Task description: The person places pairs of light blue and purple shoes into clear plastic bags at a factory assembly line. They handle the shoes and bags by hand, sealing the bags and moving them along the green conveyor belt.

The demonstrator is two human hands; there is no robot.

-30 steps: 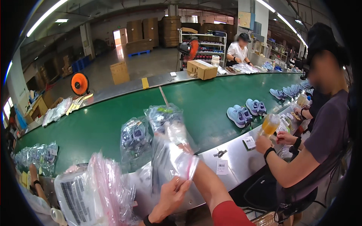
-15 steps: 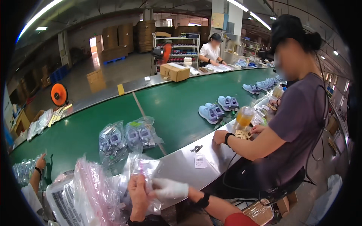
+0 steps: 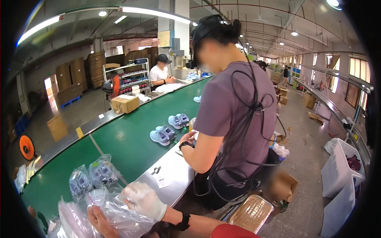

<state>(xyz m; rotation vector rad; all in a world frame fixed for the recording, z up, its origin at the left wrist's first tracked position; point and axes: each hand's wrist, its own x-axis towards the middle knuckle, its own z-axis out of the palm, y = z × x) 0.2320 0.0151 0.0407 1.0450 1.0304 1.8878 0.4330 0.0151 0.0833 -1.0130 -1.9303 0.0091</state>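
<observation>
In the lower left a clear plastic bag (image 3: 109, 202) is stretched between my hands. My bare left hand (image 3: 101, 222) is closed on its near-left side. White-gloved, my right hand (image 3: 143, 201) grips its upper right part in a fist over the metal ledge. Just beyond lie two pairs of bluish sneakers in clear bags, one on the left (image 3: 80, 183) and one on the right (image 3: 104, 170). A stack of pinkish clear bags (image 3: 71, 216) sits beside my left hand. On the ledge near my right hand are a white printed tag (image 3: 162, 181) and a small dark strap-like piece (image 3: 156, 170).
The green conveyor belt (image 3: 123, 139) carries unbagged light-blue sneakers (image 3: 160, 136). A co-worker in a purple shirt (image 3: 242, 103) sits close on my right, with black cables hanging behind. A cardboard box (image 3: 125, 104) stands on the far ledge. White bins (image 3: 337, 170) stand at the right.
The view has swung to the right. My right hand has moved away from my left, and the clear bag is now spread wider between them.
</observation>
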